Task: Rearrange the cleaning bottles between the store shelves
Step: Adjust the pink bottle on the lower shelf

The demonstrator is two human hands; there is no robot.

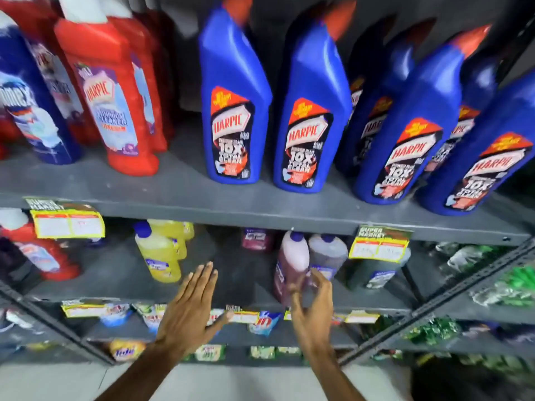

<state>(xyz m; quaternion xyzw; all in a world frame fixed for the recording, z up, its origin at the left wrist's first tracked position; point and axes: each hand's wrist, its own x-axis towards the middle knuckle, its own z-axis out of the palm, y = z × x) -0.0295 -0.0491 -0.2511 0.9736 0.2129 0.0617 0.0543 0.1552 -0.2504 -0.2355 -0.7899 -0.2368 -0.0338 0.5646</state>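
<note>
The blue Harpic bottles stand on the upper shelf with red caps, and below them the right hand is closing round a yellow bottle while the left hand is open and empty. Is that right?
Not quite. In the head view the right hand is closing round a pink bottle, not a yellow one; the yellow bottle stands further left, untouched. The rest holds: the blue Harpic bottles with red caps are on the upper shelf, and the left hand is open and empty.

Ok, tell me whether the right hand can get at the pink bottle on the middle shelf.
Probably yes: the right hand is open right in front of the pink bottle, fingers curled towards it, with nothing between them.

Two bare forearms, left hand (185, 311), right hand (314, 314), no sleeves visible
</note>
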